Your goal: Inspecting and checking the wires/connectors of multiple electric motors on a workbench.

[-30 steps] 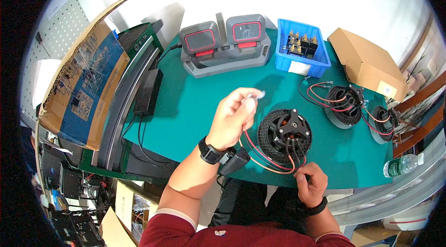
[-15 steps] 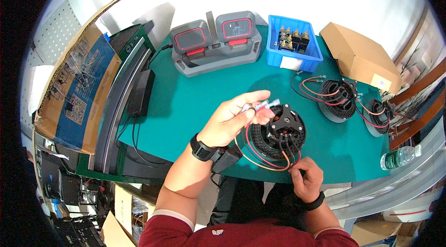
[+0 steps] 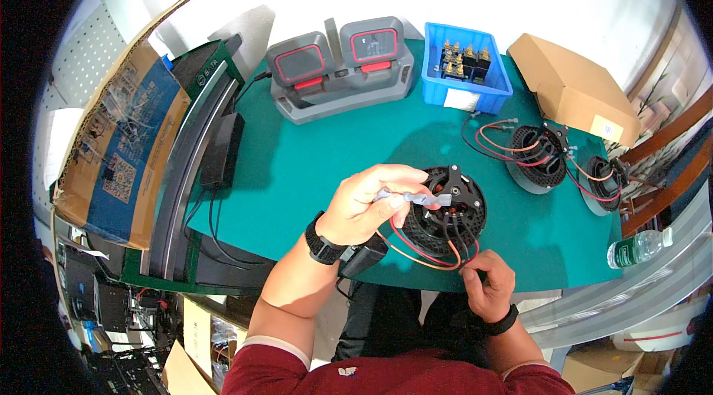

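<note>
Close to the middle of the table is a round black motor (image 3: 466, 194) with a three-armed bracket on top. Orange, red and black wires (image 3: 425, 255) loop out of it toward my body. My left hand (image 3: 365, 206), at the motor's left side, pinches the ends of the wires, where pale, clear-sleeved terminals (image 3: 434, 200) stick out past the fingertips. At the table's near edge my right hand (image 3: 490, 285) is closed, thumb against forefinger, on the wires just below the motor.
Two similar wired motors (image 3: 536, 165) (image 3: 603, 185) stand at the right, beside a plastic bottle (image 3: 640, 249). A blue bin (image 3: 468, 96) of black parts with brass studs, a cardboard box (image 3: 572, 90) and a grey dual charger (image 3: 345, 94) line the back. A black power adapter (image 3: 223, 150) lies left.
My left hand has turned slightly and moved a little down, and the terminals now point to the right over the motor. The right hand stays nearly where it was.
</note>
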A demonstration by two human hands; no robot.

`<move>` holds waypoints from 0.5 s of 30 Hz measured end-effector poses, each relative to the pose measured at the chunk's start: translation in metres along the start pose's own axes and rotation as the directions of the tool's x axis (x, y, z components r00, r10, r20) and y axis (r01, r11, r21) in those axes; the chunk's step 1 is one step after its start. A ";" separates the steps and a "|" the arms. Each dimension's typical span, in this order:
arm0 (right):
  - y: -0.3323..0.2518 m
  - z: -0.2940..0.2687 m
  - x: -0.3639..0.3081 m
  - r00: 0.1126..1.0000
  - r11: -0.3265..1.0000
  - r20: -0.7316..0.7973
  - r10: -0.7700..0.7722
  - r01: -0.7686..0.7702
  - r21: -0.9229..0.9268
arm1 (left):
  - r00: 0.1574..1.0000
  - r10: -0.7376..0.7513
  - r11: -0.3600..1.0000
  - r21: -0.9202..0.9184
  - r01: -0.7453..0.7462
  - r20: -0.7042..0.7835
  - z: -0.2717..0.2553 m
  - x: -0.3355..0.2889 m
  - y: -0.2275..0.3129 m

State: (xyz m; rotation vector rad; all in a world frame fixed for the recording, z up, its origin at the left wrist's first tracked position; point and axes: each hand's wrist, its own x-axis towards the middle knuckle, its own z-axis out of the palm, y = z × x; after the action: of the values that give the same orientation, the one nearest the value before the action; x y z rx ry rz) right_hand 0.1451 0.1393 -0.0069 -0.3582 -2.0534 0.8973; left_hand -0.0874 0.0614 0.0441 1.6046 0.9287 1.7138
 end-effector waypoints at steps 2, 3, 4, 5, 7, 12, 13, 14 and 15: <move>0.000 0.000 0.000 1.000 1.000 0.010 -0.010 0.010 -0.011 | 1.000 0.006 1.000 -0.006 -0.006 -0.024 0.000 -0.002 0.000; 0.000 0.000 0.000 1.000 1.000 0.010 -0.008 0.009 -0.013 | 1.000 0.006 1.000 -0.009 -0.006 -0.024 0.000 -0.002 -0.001; 0.000 0.000 0.000 1.000 1.000 0.009 -0.007 0.007 -0.008 | 0.999 0.037 0.999 -0.006 -0.037 -0.017 0.000 -0.001 -0.002; 0.000 0.000 0.000 1.000 1.000 0.007 -0.006 0.006 -0.003 | 0.998 0.068 0.998 -0.004 -0.068 -0.011 0.000 -0.001 -0.002; -0.001 -0.001 0.000 1.000 1.000 0.012 -0.004 0.004 -0.009 | 0.997 0.070 0.998 0.008 -0.070 -0.012 0.001 -0.001 -0.002; -0.003 -0.001 0.001 1.000 1.000 0.017 0.002 -0.001 -0.027 | 0.997 0.079 0.997 0.024 -0.078 -0.015 0.001 -0.002 0.000; -0.001 0.000 0.001 1.000 1.000 0.015 -0.005 0.005 -0.018 | 0.997 0.073 0.997 0.037 -0.072 -0.019 0.001 -0.001 0.001; 0.000 0.000 0.000 1.000 1.000 0.013 -0.012 0.012 -0.009 | 0.998 0.067 0.997 0.050 -0.065 -0.023 0.002 0.000 0.002; 0.000 -0.001 -0.001 1.000 1.000 0.013 -0.010 0.010 -0.013 | 0.997 0.067 0.997 0.046 -0.066 -0.022 0.003 0.000 0.002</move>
State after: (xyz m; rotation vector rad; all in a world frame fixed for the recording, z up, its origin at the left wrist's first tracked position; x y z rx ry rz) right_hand 0.1462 0.1396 -0.0070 -0.3498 -2.0719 0.8830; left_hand -0.0847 0.0608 0.0460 1.6647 0.9413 1.7725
